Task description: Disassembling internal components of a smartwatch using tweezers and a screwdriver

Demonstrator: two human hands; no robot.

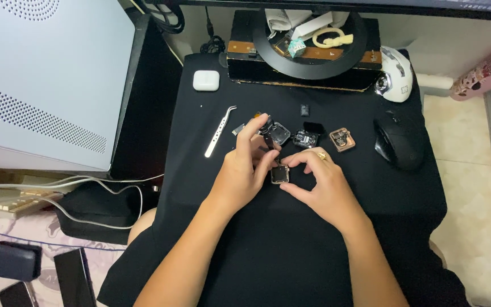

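Black cloth (pixel 313 239) underlies both hands (pixel 240 173) (pixel 319 185), perhaps pinching a small square part (pixel 280 174).

1 head view, steep downward, close over black-covered table (pixel 313 227).

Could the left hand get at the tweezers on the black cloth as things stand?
Probably yes. The tweezers lie bare on the cloth, just up and left of the left hand, nothing between; but that hand now grips the small square part.
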